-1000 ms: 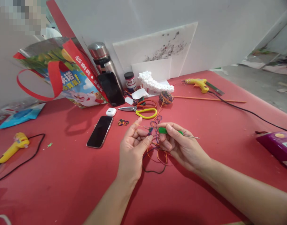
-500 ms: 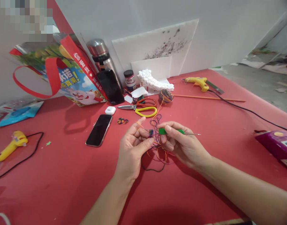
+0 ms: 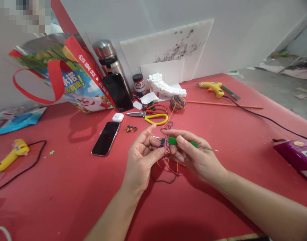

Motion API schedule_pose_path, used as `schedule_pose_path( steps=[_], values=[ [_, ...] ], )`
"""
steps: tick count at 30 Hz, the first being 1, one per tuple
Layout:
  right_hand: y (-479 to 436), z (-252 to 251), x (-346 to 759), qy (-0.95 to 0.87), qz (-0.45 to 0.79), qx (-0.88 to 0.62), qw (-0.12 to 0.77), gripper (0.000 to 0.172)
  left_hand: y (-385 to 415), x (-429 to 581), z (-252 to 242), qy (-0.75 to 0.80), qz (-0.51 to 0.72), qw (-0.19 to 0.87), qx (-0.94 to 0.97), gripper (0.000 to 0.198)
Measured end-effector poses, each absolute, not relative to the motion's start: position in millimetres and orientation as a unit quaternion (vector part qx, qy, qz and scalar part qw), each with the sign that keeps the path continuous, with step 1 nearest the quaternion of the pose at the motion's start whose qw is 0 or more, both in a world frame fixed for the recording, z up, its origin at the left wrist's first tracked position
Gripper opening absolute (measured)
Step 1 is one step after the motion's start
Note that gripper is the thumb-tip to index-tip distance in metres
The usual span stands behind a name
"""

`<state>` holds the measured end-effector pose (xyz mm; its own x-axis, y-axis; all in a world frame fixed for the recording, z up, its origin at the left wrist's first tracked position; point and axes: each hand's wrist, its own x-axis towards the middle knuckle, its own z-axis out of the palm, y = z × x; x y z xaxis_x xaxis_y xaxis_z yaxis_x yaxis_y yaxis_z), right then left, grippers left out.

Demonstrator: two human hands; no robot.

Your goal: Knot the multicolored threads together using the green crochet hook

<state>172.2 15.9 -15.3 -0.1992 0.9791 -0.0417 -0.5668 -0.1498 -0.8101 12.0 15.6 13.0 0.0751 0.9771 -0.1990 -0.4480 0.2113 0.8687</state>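
Note:
My left hand [image 3: 142, 157] pinches a small knotted piece of multicoloured thread [image 3: 162, 142] between thumb and fingers, above the red table [image 3: 68, 187]. My right hand [image 3: 193, 155] grips a crochet hook with a green handle [image 3: 183, 143], its metal tip pointing left into the piece. Loose coloured thread [image 3: 168, 167] trails under both hands and runs up to a multicoloured thread ball [image 3: 177, 102] near the back.
Yellow-handled scissors [image 3: 153, 117], a black phone [image 3: 106, 134], a white earbud case [image 3: 118, 117] and small thread rings [image 3: 131, 128] lie beyond the hands. Yellow glue guns sit at left [image 3: 11, 155] and back right [image 3: 212, 87]. A printed bag [image 3: 65, 75], flask [image 3: 108, 58] and purple box [image 3: 297, 157] stand around.
The crochet hook has tilted slightly, its rear end lower and further right. Both hands stay in nearly the same place, still working the thread piece.

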Motion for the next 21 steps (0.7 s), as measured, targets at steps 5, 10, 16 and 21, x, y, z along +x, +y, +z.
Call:
schedule_pose_path(
  steps=[5, 10, 16, 21],
  values=[
    [14.8, -17.3, 174.8, -0.405, 0.669, -0.317, 0.537, 0.030, 15.1, 11.3, 13.1, 0.396, 0.530, 0.669, 0.338, 0.059],
    [16.8, -14.4, 178.8, -0.466, 0.618, -0.346, 0.530, 0.033, 13.8, 12.2, 15.0, 0.380, 0.532, 0.669, 0.353, 0.055],
    [15.7, -11.1, 178.7, -0.482, 0.597, -0.338, 0.546, 0.029, 14.9, 11.7, 16.9, 0.379, 0.547, 0.664, 0.341, 0.052],
    [15.9, -17.8, 177.9, -0.454, 0.611, -0.309, 0.570, 0.024, 15.4, 11.2, 15.7, 0.381, 0.554, 0.661, 0.333, 0.050]
  ],
)
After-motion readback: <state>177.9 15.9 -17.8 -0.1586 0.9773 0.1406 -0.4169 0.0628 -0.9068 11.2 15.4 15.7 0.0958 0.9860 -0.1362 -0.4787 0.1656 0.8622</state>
